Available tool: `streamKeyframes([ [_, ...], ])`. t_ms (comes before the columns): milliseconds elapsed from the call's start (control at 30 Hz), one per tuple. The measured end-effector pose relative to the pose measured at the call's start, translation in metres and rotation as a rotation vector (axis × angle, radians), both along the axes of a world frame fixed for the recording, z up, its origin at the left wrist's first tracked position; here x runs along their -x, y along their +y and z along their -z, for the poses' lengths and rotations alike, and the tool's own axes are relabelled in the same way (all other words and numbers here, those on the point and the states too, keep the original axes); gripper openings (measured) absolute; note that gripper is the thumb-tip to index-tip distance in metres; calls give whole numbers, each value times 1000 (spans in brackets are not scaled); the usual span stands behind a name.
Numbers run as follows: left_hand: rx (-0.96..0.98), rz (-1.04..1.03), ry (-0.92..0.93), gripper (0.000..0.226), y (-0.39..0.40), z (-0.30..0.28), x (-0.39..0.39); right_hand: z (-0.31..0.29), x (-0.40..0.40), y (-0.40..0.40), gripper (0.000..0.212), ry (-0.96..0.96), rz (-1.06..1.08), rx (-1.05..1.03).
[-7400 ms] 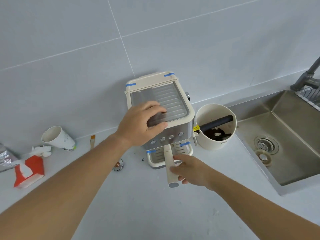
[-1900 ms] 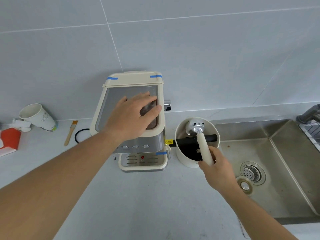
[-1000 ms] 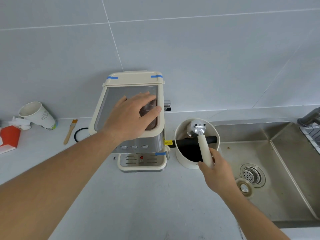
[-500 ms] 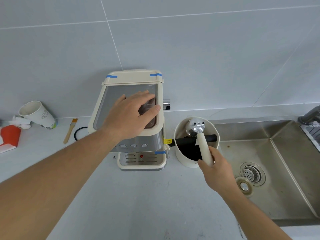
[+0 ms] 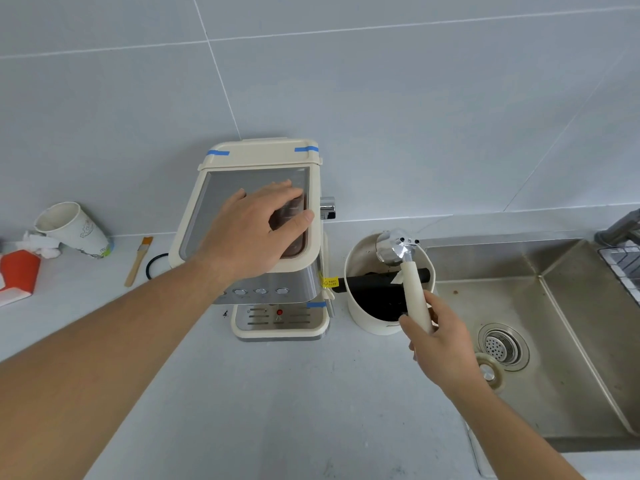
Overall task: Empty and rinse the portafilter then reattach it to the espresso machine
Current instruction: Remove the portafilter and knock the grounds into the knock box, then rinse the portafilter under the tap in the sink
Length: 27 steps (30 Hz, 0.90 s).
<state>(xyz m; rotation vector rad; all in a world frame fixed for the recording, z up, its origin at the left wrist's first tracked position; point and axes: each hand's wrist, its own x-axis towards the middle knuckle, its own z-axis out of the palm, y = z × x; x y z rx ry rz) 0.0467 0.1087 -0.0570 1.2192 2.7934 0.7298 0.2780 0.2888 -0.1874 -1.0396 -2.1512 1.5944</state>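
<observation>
One portafilter (image 5: 403, 268), with a cream handle and a shiny metal basket head, is held over a cream knock box (image 5: 388, 285); its head is turned downward above the far rim of the box, and its handle crosses the black bar (image 5: 374, 280) that spans the box's mouth. Whether the head touches the rim or the bar cannot be told. Dark coffee grounds lie inside the box. The right hand (image 5: 438, 344) is wrapped closed around the lower end of the handle, at the box's near edge. Just left of the box, almost touching it, stands the espresso machine (image 5: 277, 296), cream and steel with strips of blue tape at its corners and a drip tray at its foot. The left hand (image 5: 256, 230) lies flat and spread on the machine's top panel, holding nothing. To the right of the box a steel sink (image 5: 554, 306) is set into the bench (image 5: 277, 410), with a round drain strainer and a loose stopper beside it; part of a tap shows at the far right edge. Wide bare bench surface lies in front of the machine and the box. Well to the left sit a tipped paper cup (image 5: 74, 230), a small brush (image 5: 138, 261), a black ring (image 5: 156, 266) and a red and white packet (image 5: 17, 275). Grey wall tiles rise behind everything.
</observation>
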Motion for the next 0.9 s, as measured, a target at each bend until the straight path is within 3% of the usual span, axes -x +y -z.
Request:
streamKeyframes([
  [133, 0, -7, -4, 57, 0, -1, 0, -4, -4, 6, 42, 171, 49, 301],
  [300, 16, -4, 6, 55, 0, -1, -1, -12, -14, 7, 31, 380, -45, 684],
  [600, 11, 2, 5, 61, 0, 1, 0, -22, -21, -23, 44, 620, -147, 1095],
  [733, 14, 11, 17, 59, -1, 3, 2, -29, -23, -36, 44, 609, -112, 1189],
  [900, 18, 20, 22, 48, 0, 4, 3, -40, -33, -55, 45, 559, -59, 1129],
])
